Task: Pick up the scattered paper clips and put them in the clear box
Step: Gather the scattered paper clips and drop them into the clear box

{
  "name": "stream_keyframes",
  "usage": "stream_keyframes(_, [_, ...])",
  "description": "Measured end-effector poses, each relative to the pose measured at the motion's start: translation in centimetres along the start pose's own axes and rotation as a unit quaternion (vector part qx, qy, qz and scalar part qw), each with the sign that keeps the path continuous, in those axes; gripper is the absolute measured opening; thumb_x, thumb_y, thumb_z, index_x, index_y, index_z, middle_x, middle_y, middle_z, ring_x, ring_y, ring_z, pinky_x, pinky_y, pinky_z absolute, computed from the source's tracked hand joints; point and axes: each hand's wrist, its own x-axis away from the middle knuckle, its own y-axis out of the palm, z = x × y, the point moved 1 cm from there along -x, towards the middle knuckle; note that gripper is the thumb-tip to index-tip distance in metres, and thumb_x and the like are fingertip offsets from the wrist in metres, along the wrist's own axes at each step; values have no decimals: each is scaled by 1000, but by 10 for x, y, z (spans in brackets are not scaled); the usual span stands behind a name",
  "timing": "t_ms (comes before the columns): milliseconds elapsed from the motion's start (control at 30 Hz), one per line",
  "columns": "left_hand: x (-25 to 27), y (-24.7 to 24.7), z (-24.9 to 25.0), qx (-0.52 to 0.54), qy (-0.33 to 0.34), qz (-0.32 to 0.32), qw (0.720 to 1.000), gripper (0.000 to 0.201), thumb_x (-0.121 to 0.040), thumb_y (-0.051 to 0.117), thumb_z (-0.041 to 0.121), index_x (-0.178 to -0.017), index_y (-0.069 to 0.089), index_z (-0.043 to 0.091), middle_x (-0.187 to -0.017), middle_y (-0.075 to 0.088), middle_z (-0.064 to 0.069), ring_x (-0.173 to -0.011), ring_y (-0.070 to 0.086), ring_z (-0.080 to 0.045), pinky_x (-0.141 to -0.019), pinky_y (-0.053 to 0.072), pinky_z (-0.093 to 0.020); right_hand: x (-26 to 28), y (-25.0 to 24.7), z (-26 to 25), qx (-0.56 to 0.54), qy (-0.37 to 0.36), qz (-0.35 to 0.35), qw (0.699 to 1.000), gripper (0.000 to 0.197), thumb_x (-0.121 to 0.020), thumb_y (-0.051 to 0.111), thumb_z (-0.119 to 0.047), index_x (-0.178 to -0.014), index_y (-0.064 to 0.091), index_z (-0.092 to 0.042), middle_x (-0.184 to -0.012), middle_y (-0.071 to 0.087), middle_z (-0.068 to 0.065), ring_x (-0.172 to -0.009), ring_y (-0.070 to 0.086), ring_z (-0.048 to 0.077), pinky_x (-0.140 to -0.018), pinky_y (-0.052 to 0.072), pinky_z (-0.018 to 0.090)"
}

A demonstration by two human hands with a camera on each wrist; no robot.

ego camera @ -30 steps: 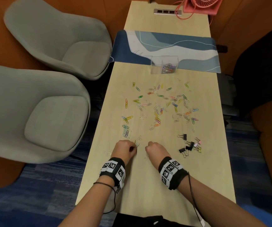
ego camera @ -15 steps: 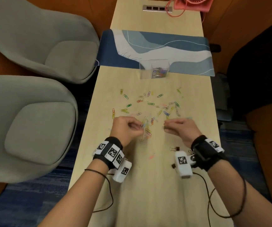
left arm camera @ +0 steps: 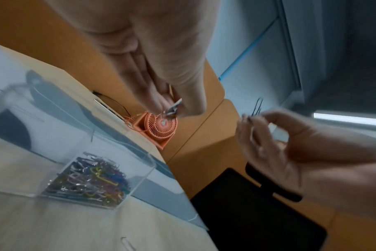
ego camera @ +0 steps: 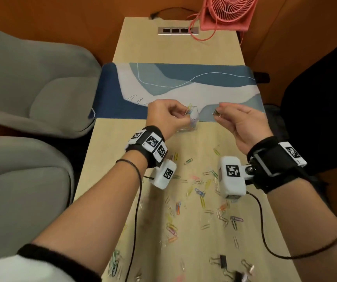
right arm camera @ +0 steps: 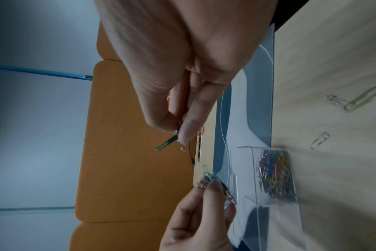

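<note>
Box (ego camera: 192, 124) at 12 o'clock on desk (ego camera: 255, 231), part-filled; left hand (ego camera: 164, 117) pinching clips (ego camera: 190, 110) directly over its mouth, nearer; right hand (ego camera: 242, 123) pinching clips at 3 o'clock of box, apart; loose clips at 6 o'clock

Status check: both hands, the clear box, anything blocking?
Left hand pinching paper clips above clear box. Right hand pinching clips beside it. Box partly filled. Nothing blocking.
</note>
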Motion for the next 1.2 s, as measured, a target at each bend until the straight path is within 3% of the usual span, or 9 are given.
stream_keyframes(200, [-32,26,-29,-25,26,43,998,8,-72,78,9,-79,78,14,-69,72,8,-58,63,3,-64,55,-17,-36,-2,1,-5,-4,29,1000,10,-81,69,7,-90,69,2,-86,71,12,-78,71,18,-70,58,20])
stream_keyframes(333, [-37,29,-53,-81,28,4,996,13,-72,79,15,-76,77,27,-69,70,15,-65,65,0,-73,58,-25,-57,3,14,22,-20,45,999,10,-79,71,6,-88,71,1,-87,72,13,-78,71,19,-69,58,21])
stream_keyframes(533, [-43,22,-51,-203,58,-47,976,12,-79,78,25,-91,79,27,-82,74,14,-69,62,1,-80,57,-26,-76,12,37,138,-82,59,985,14,-73,75,1,-83,77,-9,-80,75,8,-76,73,22,-74,59,29])
stream_keyframes(633, [-46,16,-48,-202,42,-89,974,22,-77,81,28,-98,76,27,-80,73,13,-73,65,-1,-81,57,-26,-80,19,47,275,-179,51,943,13,-73,74,-8,-82,78,-17,-75,74,-4,-71,70,9,-72,57,19])
stream_keyframes(767, [-44,4,-45,-196,45,-80,976,13,-75,81,24,-88,77,26,-71,70,15,-67,64,2,-75,57,-21,-80,32,58,422,-325,8,846,11,-74,72,-9,-80,77,-16,-77,72,-7,-67,65,3,-70,48,6])
stream_keyframes(900, [-30,-13,-48,-179,49,-56,981,8,-76,79,20,-80,77,26,-68,70,16,-64,63,2,-69,53,-14,-82,38,74,522,-358,-84,769,11,-77,69,-8,-82,76,-14,-83,72,-1,-69,64,12,-70,57,29])
stream_keyframes(967, [-15,-23,-48,-166,48,-48,984,6,-77,79,20,-79,77,26,-68,70,15,-64,62,0,-65,46,-8,-76,38,77,563,-346,-104,744,11,-80,69,-13,-89,76,-16,-89,74,-1,-72,65,14,-74,57,34])
stream_keyframes(1033, [3,-35,-46,-159,48,-43,985,5,-77,79,22,-79,78,26,-68,70,13,-65,61,-3,-64,44,-8,-64,37,71,563,-347,-99,743,12,-82,69,-18,-91,77,-16,-91,75,-1,-75,67,14,-76,56,33])
stream_keyframes(1200, [73,-69,-43,-112,6,-38,993,3,-79,80,24,-81,78,23,-74,72,12,-70,61,-7,-64,49,-18,5,23,66,501,-311,-104,801,13,-82,68,-14,-92,77,-16,-83,74,-3,-69,68,9,-74,57,25])
